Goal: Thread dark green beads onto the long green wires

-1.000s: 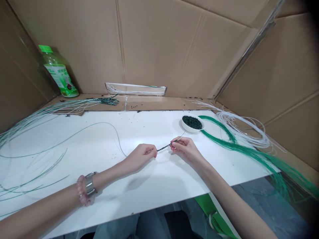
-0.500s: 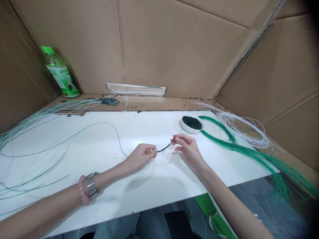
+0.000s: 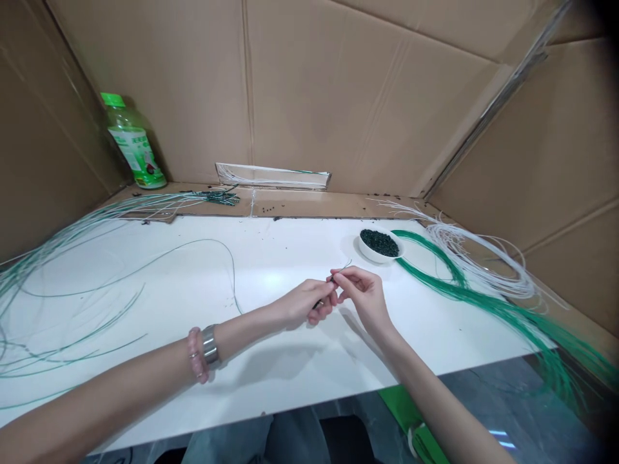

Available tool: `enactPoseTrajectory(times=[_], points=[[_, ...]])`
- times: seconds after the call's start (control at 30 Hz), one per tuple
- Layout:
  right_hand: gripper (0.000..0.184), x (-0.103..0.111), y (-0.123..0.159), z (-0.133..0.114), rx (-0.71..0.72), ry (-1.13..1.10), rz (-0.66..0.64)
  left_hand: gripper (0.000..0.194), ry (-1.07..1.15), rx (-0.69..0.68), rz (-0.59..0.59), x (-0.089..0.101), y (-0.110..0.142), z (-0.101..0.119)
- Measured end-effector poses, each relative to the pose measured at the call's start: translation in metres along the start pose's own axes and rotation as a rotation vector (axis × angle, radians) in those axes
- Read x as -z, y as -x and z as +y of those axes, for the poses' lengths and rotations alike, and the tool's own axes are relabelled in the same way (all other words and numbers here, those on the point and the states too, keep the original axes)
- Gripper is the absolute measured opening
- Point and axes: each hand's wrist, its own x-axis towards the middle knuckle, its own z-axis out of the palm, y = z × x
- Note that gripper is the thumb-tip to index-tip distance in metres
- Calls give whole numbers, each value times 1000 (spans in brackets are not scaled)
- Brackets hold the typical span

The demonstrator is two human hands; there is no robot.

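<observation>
Over the white table (image 3: 271, 258) my two hands meet fingertip to fingertip. My left hand (image 3: 309, 303) is closed around a thin wire strung with dark green beads, most of which are hidden inside its fingers. My right hand (image 3: 360, 293) pinches the same wire near its free end, and the bare wire tip (image 3: 344, 265) sticks up between the fingertips. The wire's long tail (image 3: 213, 243) loops away to the left across the table. A small white bowl of dark green beads (image 3: 380, 243) stands just beyond my right hand.
A bundle of green wires (image 3: 483, 303) and white wires (image 3: 478, 258) curls along the right edge. More green wires (image 3: 58, 270) spread over the left side. A green-capped bottle (image 3: 134, 143) stands at the back left by the cardboard walls. Finished beaded pieces (image 3: 217, 196) lie at the back.
My left hand has slid right along the beaded stretch until it touches my right hand, covering the beads that showed between them. The view has shifted slightly.
</observation>
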Motion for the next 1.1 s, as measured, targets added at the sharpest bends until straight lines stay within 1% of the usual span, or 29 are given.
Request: enactPoseTrajectory(times=[0.07,0.17,0.23,0.33,0.43,0.6,0.73,0.9,1.1], points=[[17,-2,1,-1,55,59,33,34,65,-13,45,-4,0,-2],[11,-1,3,0,123,155,55,35,127,-38,80,-5,3,-4],[10,2,5,2,156,204,48,33,156,-56,92,-4,4,-5],[14,5,6,4,171,233,24,31,182,-74,110,-3,5,-8],[18,5,7,2,131,206,-13,32,189,-78,122,-2,4,-10],[28,2,3,-2,-20,94,-44,34,176,-89,134,-2,4,-10],[25,0,1,-4,-101,32,-47,36,157,-97,141,-2,5,-11],[13,-3,2,-7,-96,25,7,39,136,-113,120,-2,6,-13],[9,-2,2,-3,-43,28,48,37,146,-108,70,-2,7,-12]])
